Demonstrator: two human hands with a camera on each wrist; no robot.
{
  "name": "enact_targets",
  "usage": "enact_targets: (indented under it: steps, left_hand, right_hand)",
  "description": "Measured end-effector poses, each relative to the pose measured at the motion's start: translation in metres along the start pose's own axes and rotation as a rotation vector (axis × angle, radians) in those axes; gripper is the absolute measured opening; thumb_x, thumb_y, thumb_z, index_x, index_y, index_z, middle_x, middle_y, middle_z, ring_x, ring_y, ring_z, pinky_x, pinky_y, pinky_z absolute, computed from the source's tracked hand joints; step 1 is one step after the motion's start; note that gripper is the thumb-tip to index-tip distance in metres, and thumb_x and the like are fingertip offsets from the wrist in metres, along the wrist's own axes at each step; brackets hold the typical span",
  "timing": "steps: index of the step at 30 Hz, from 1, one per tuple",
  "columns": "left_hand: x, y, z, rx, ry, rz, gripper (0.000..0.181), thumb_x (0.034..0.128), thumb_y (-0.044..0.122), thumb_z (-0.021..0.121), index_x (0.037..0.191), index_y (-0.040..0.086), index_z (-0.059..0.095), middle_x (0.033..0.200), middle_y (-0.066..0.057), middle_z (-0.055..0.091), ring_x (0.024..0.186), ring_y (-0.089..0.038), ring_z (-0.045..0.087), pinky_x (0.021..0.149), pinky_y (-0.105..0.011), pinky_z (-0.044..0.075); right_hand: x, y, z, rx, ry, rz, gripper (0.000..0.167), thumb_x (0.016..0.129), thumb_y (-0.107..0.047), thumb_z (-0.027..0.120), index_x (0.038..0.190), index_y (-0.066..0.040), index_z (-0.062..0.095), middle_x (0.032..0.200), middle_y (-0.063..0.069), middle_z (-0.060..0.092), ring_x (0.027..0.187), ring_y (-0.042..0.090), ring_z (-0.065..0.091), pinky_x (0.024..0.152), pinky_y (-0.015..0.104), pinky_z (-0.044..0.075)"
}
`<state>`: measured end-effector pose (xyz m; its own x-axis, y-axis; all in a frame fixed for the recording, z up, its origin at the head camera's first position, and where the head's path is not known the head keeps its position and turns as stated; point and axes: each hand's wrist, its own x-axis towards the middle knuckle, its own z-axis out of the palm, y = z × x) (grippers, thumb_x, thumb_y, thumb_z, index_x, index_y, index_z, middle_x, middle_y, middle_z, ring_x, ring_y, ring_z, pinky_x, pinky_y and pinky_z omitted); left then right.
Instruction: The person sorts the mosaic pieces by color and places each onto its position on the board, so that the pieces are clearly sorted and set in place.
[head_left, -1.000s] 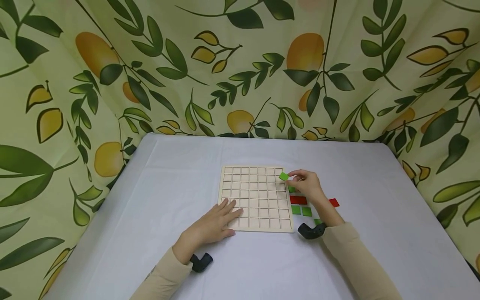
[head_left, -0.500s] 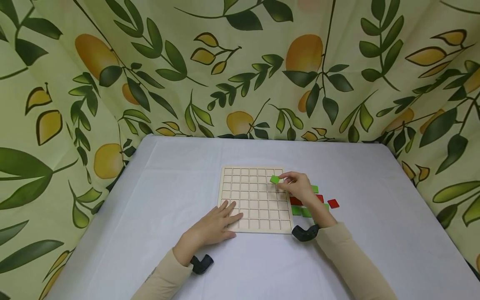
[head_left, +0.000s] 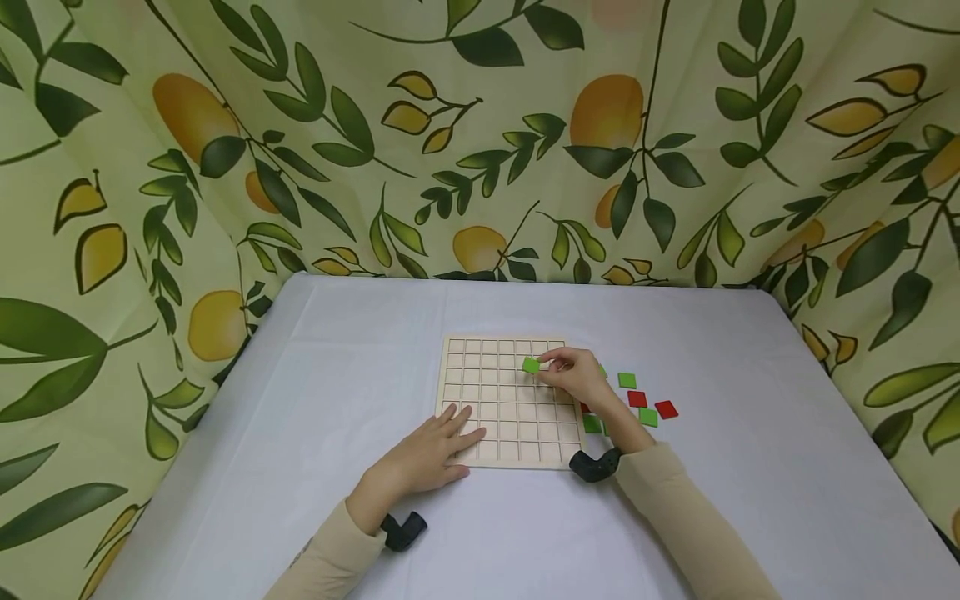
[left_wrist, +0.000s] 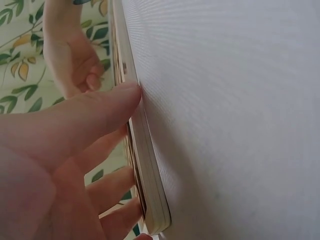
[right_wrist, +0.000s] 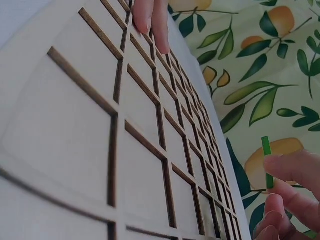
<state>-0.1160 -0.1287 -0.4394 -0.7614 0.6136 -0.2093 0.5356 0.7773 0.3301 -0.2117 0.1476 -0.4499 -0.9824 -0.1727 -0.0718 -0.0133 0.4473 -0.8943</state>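
A pale wooden grid board (head_left: 498, 408) with square recesses lies on the white table. My left hand (head_left: 423, 454) rests on its near left corner, fingers spread and straight; in the left wrist view the thumb (left_wrist: 115, 102) touches the board's edge. Above the board's upper right part, my right hand (head_left: 576, 377) pinches a green square tile (head_left: 531, 365) between thumb and fingertips. Edge-on in the right wrist view, that thin tile (right_wrist: 268, 162) stands apart from the board (right_wrist: 140, 115).
Right of the board lie loose tiles, among them a green tile (head_left: 627, 380), a red tile (head_left: 637, 399) and another red tile (head_left: 666, 409). The right forearm partly covers several others. A leaf-and-fruit patterned curtain (head_left: 480, 167) hangs behind the table.
My right hand has carried the green tile leftward, from the board's right edge to over its squares. More loose tiles show behind the forearm. My left hand stays in place.
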Motion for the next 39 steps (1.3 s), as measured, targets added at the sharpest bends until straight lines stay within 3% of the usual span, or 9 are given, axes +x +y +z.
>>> enact_targets:
  steps: [18,25,32,39]
  left_hand:
    - [-0.003,0.0,0.001,-0.001,0.01,-0.004,0.056,0.0942,0.029,0.06,0.146,0.018,0.043,0.16,-0.013,0.027,0.15,-0.037,0.022,0.12,-0.052,0.03]
    - [-0.001,-0.001,0.001,-0.006,0.019,-0.002,0.061,0.0933,0.027,0.061,0.147,0.01,0.04,0.159,-0.015,0.029,0.149,-0.037,0.024,0.118,-0.054,0.031]
    - [-0.001,-0.001,-0.001,-0.002,0.02,-0.001,0.063,0.0929,0.027,0.062,0.147,0.007,0.039,0.159,-0.015,0.03,0.149,-0.037,0.025,0.118,-0.054,0.032]
    - [0.0,0.0,0.0,-0.013,0.023,-0.002,0.063,0.0924,0.027,0.063,0.146,0.006,0.04,0.159,-0.015,0.03,0.149,-0.037,0.025,0.118,-0.054,0.032]
  right_hand:
    - [0.012,-0.003,0.023,0.063,-0.101,-0.057,0.028,0.082,-0.007,0.073,0.107,0.004,0.068,0.067,-0.005,0.056,0.05,0.006,0.042,0.048,0.018,0.038]
    - [0.018,-0.004,0.026,0.078,-0.108,-0.035,0.029,0.082,-0.008,0.073,0.109,0.002,0.068,0.066,-0.006,0.057,0.049,0.006,0.04,0.044,0.019,0.033]
    - [0.026,-0.001,0.032,0.04,-0.121,-0.039,0.028,0.083,-0.009,0.073,0.107,0.002,0.068,0.067,-0.005,0.056,0.051,0.007,0.045,0.047,0.019,0.039]
    - [0.03,0.0,0.036,0.03,-0.126,0.012,0.029,0.081,-0.009,0.075,0.106,0.002,0.069,0.065,-0.005,0.053,0.051,0.008,0.044,0.048,0.019,0.04]
